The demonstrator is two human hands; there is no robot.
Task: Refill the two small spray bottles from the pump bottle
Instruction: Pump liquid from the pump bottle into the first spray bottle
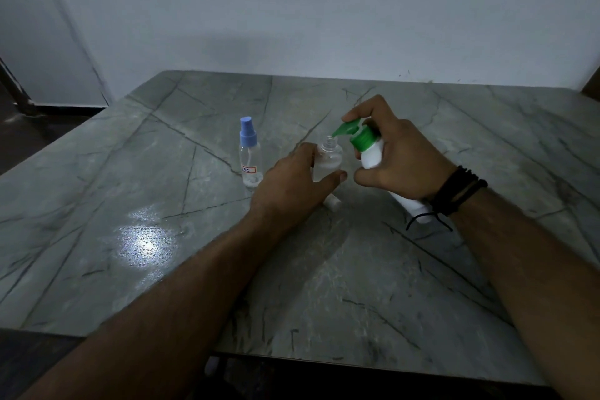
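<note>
A: Right hand [399, 159] wrapped round the white pump bottle [373, 156], tilted, forefinger on top of the green pump head [349, 128]!

B: And the spout hangs right over the open neck of the uncapped spray bottle [328, 157], which the left hand [297, 182] grips, thumb across its front.

A: Just beyond the left hand, out to its left, the second spray bottle [249, 154] stands upright on the grey surface [162, 269], blue cap on.

B: A small white piece [332, 202] peeks from under the left hand; can't tell what.
</note>
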